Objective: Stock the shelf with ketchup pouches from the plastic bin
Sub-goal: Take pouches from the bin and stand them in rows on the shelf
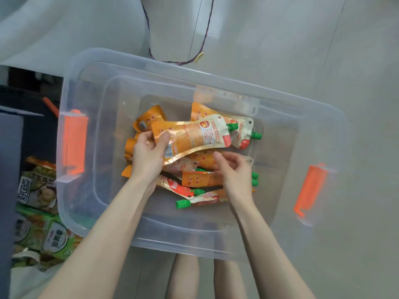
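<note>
Pouches (201, 179) lie in a loose heap on the bottom of the bin (108, 169), pointing different ways, orange and white with green caps. The grey floor (356, 61) fills most of the view, and the clear bin stands on it without a lid, with an orange latch (74, 141) on its left end and another (308, 188) on its right. Just left of the bin is a pile of green and white cartons (54, 236). Both bare forearms reach into the bin from below. The left hand (149, 156) pinches the bottom end of one pouch (194, 137), thumb on top and fingers beneath, and holds it flat above the heap with its cap (232, 126) pointing right. The right hand (235, 171) rests on the heap just below that pouch, fingers curled down over the pouches. I cannot tell whether it grips one. A thin dark cord (179, 61) loops on the floor behind the bin.
</note>
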{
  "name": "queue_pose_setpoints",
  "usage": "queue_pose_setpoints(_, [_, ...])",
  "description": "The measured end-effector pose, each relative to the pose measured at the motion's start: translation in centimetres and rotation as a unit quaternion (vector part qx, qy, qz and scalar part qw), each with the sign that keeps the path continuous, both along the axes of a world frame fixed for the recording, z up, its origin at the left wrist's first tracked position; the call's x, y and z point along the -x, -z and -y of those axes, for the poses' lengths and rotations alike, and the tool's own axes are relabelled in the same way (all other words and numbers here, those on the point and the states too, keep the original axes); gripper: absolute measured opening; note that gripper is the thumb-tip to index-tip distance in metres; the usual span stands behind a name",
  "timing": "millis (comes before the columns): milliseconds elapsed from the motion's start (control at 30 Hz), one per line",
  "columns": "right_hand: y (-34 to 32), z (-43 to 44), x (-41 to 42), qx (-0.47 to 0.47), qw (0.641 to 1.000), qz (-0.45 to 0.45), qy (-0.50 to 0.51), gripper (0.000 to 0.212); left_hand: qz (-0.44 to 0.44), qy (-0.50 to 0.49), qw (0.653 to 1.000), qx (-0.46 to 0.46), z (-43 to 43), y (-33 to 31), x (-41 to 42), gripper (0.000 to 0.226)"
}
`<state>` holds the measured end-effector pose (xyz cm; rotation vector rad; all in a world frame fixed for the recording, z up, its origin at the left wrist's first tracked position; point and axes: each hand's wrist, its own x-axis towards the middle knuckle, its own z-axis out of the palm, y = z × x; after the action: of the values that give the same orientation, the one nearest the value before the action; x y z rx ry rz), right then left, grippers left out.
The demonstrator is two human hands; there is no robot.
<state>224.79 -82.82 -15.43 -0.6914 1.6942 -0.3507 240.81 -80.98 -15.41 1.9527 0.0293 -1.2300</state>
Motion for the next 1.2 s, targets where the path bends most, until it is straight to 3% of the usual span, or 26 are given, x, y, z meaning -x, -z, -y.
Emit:
queue_pose_setpoints(67, [0.2,-0.3,-0.4,-0.091,0.990,0.074,0.080,0.038,-0.083,-0.007,0.997,0.002,-0.2,-0.4,0.3,0.018])
queue_pose_setpoints(200, [0.7,0.5,-1.0,-0.122,0.948,0.200,0.217,0.019,-0.176,0.094,0.979,-0.045,-0.5,-1.2,1.1,0.025])
queue_pose_setpoints(267, [1.2,0.9,-1.1,-0.115,0.945,0.181,0.245,0.026,-0.115,0.208,0.968,-0.077,-0.7,-1.4,1.3,0.021])
queue_pose_setpoints(333, [1.8,1.3,-0.7,-0.109,0.954,0.130,0.247,0.034,0.063,0.275,0.954,-0.101,-0.9,-1.0,0.8,0.031])
queue_pose_setpoints(400, [2.3,1.5,-0.1,-0.108,0.962,0.094,0.232,0.038,0.249,0.291,0.917,-0.107,-0.7,-0.6,-0.3,0.041])
queue_pose_setpoints(467, [2.6,1.5,0.3,-0.104,0.972,0.071,0.200,0.040,0.333,0.321,0.880,-0.107,-0.2,0.2,-1.3,0.055])
queue_pose_setpoints(600, [2.7,1.5,0.4,-0.102,0.979,0.071,0.164,0.036,0.366,0.432,0.809,-0.157,1.8,2.3,-2.7,0.085])
queue_pose_setpoints(733, [2.5,1.6,0.4,-0.098,0.980,0.076,0.158,0.035,0.338,0.488,0.784,-0.181,3.4,3.5,-3.7,0.091])
queue_pose_setpoints(867, [1.7,1.5,0.6,-0.097,0.984,0.076,0.130,0.028,0.342,0.526,0.754,-0.195,4.5,2.7,-4.4,0.082])
queue_pose_setpoints(1067, [-1.1,0.7,1.0,-0.101,0.986,0.101,0.090,0.023,0.399,0.505,0.755,-0.123,3.6,-2.8,-4.4,0.045])
queue_pose_setpoints(1200, [-4.4,0.2,1.4,-0.134,0.974,0.161,0.086,0.016,0.417,0.500,0.750,-0.116,1.1,-7.6,-3.0,0.043])
